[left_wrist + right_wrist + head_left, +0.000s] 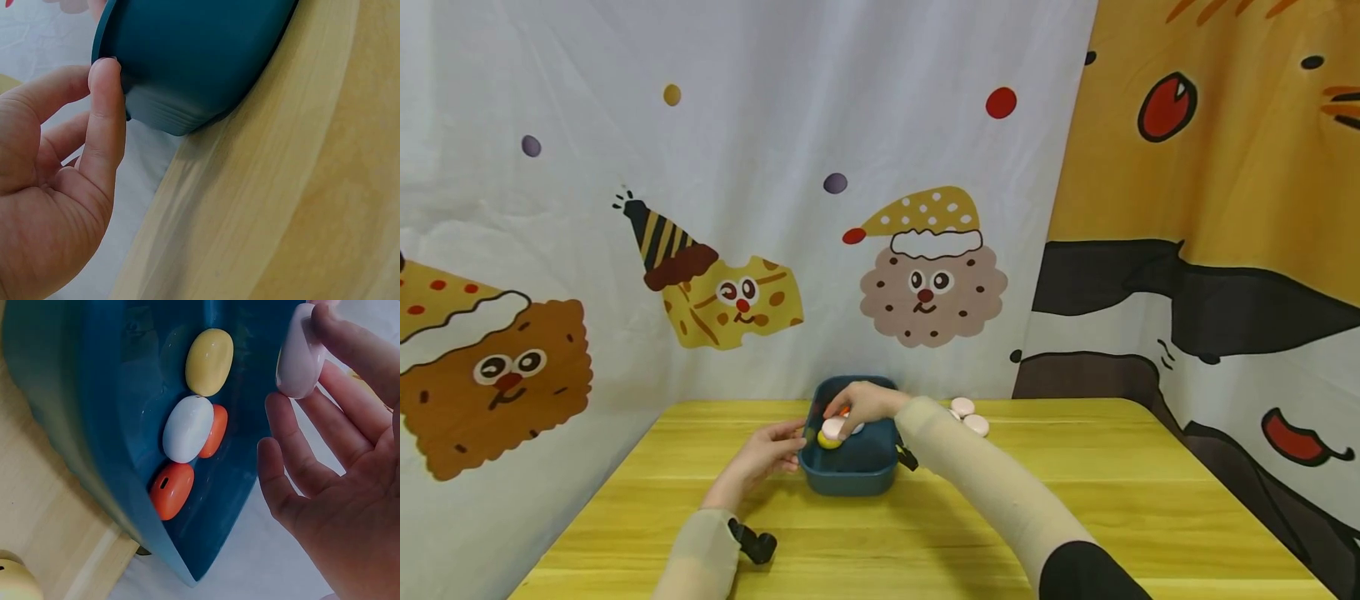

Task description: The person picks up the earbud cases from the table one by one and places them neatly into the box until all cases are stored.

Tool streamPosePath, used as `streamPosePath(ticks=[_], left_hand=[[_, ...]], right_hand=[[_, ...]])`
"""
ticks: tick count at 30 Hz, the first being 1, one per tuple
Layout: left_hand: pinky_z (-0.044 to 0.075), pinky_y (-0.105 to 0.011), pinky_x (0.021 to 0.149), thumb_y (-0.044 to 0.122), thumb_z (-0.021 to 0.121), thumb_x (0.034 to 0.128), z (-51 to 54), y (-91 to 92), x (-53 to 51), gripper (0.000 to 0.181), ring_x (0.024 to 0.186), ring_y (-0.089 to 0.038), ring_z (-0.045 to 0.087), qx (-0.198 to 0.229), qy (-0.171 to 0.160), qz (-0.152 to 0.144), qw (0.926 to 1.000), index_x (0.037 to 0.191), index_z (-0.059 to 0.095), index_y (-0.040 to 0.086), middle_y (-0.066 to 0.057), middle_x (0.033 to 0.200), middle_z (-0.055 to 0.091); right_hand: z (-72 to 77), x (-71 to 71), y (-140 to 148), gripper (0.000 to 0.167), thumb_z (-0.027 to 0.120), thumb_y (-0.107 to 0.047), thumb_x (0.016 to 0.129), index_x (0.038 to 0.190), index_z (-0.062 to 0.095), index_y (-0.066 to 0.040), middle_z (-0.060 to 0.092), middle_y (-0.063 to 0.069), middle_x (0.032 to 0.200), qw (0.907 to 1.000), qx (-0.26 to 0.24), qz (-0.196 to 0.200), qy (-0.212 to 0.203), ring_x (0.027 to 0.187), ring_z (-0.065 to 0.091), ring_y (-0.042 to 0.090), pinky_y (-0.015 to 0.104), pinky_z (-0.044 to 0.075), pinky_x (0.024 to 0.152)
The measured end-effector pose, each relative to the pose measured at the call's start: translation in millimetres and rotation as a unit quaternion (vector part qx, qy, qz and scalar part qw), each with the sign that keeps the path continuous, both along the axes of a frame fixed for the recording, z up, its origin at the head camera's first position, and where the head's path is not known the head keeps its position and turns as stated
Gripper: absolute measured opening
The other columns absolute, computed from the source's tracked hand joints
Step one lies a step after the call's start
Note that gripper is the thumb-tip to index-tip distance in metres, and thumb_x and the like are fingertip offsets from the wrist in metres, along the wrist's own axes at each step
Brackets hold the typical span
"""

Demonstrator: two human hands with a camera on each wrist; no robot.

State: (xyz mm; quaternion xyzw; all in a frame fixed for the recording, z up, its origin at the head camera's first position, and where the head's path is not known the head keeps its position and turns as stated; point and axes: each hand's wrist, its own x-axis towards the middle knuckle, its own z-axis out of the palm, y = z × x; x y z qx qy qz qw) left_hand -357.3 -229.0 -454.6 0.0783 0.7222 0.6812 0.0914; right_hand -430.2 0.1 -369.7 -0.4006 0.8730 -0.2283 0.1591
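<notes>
A dark blue plastic basin (pixel 850 483) stands near the far edge of the table. My left hand (pixel 765 454) pinches its left rim between thumb and fingers. Over the basin, my right hand (pixel 868 402) pinches a glossy pale pink rounded disc (pixel 300 356) between thumb and fingertips. Inside the basin, the right wrist view has a yellow disc (pixel 209 362), a white disc (pixel 187 429) and two orange discs, one (pixel 172 492) bearing a dark slot and the other (pixel 214 432) partly behind the white one.
Several pale pink discs (pixel 976 425) lie on the wooden table (pixel 1075 500) right of the basin, partly hidden by the right sleeve. A cream-yellow piece (pixel 19 581) shows at the right wrist view's lower left corner. A printed curtain (pixel 760 125) hangs behind the table.
</notes>
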Motion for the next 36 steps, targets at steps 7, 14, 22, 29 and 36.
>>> streamPosePath(ticks=[7, 14, 22, 29, 36], left_hand=[[0.056, -0.025, 0.063, 0.007, 0.060, 0.0957, -0.5, 0.4, 0.7, 0.057, 0.065, -0.011, 0.057, 0.011, 0.003, -0.001, 0.9999, 0.146, 0.036, -0.007, -0.011, 0.106, 0.050], [0.055, -0.023, 0.061, 0.006, 0.059, 0.0960, -2.1, 1.4, 0.7, 0.057, 0.065, -0.011, 0.056, 0.016, 0.004, -0.002, 0.9999, 0.145, 0.035, -0.008, -0.010, 0.105, 0.052], [0.055, -0.023, 0.061, 0.005, 0.058, 0.0965, -1.9, 1.9, -1.7, 0.055, 0.065, -0.011, 0.056, 0.020, -0.006, 0.004, 0.9998, 0.146, 0.036, -0.007, -0.010, 0.106, 0.049], [0.055, -0.023, 0.062, 0.005, 0.058, 0.0965, -1.0, 2.2, -0.2, 0.056, 0.066, -0.011, 0.057, 0.019, -0.002, -0.005, 0.9998, 0.146, 0.035, -0.007, -0.010, 0.106, 0.050], [0.055, -0.023, 0.061, 0.003, 0.056, 0.0971, 0.1, 1.0, 0.8, 0.055, 0.065, -0.011, 0.057, 0.015, -0.001, -0.002, 0.9999, 0.146, 0.034, -0.008, -0.011, 0.106, 0.050]], right_hand=[[-3.3, 0.6, -2.9, 0.043, 0.081, -0.017, 0.081, 0.122, 0.070, -0.014, 0.064, -0.007, 0.119, 0.9999, 0.006, 0.009, -0.005, 0.111, 0.057, 0.010, 0.023, 0.048, 0.089], [-7.9, 3.2, -6.1, 0.042, 0.080, -0.016, 0.082, 0.122, 0.069, -0.013, 0.064, -0.006, 0.117, 0.9997, 0.008, 0.003, -0.022, 0.112, 0.057, 0.016, 0.024, 0.049, 0.087], [-6.5, 2.8, -7.0, 0.044, 0.077, -0.014, 0.083, 0.125, 0.067, -0.009, 0.064, 0.003, 0.121, 0.9997, 0.008, 0.011, -0.021, 0.109, 0.059, 0.014, 0.023, 0.051, 0.083], [-4.7, 3.4, -2.4, 0.044, 0.077, -0.014, 0.084, 0.126, 0.066, -0.008, 0.063, 0.000, 0.122, 0.9997, 0.007, 0.008, -0.021, 0.112, 0.059, 0.017, 0.022, 0.051, 0.082], [5.6, 0.3, 9.4, 0.041, 0.075, -0.015, 0.085, 0.125, 0.067, -0.010, 0.065, 0.007, 0.122, 0.9996, -0.015, -0.011, -0.023, 0.110, 0.060, 0.021, 0.024, 0.051, 0.081]])
